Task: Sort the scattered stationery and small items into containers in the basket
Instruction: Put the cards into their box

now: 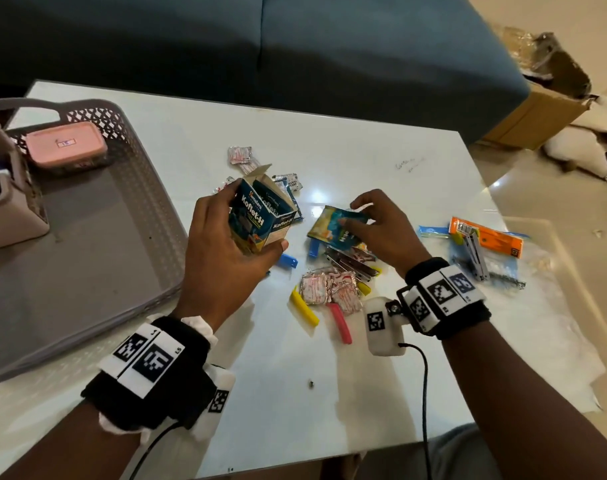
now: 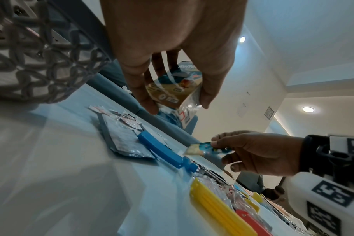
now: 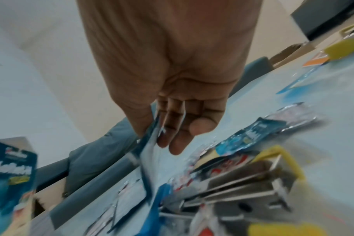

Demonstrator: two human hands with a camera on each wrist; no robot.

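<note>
My left hand (image 1: 226,244) grips a blue Koflet-H carton (image 1: 260,216) with its top flap open, lifted just above the white table (image 1: 364,161). The carton (image 2: 173,89) shows between thumb and fingers in the left wrist view. My right hand (image 1: 378,226) pinches a blue and yellow sachet (image 1: 336,226) by its edge, over the pile of small items; the sachet (image 3: 150,150) hangs from thumb and fingers, blurred. Foil sachets (image 1: 329,289), yellow (image 1: 305,306), red (image 1: 340,322) and blue (image 1: 288,261) clips lie below the hands. A grey basket (image 1: 149,188) stands at left.
In the basket sit a pink case (image 1: 66,143) and a beige organiser (image 1: 8,188). A bagged stapler with an orange card (image 1: 485,247) lies at the table's right. More sachets (image 1: 239,155) lie farther back. A blue sofa (image 1: 295,46) and a cardboard box (image 1: 544,95) stand beyond.
</note>
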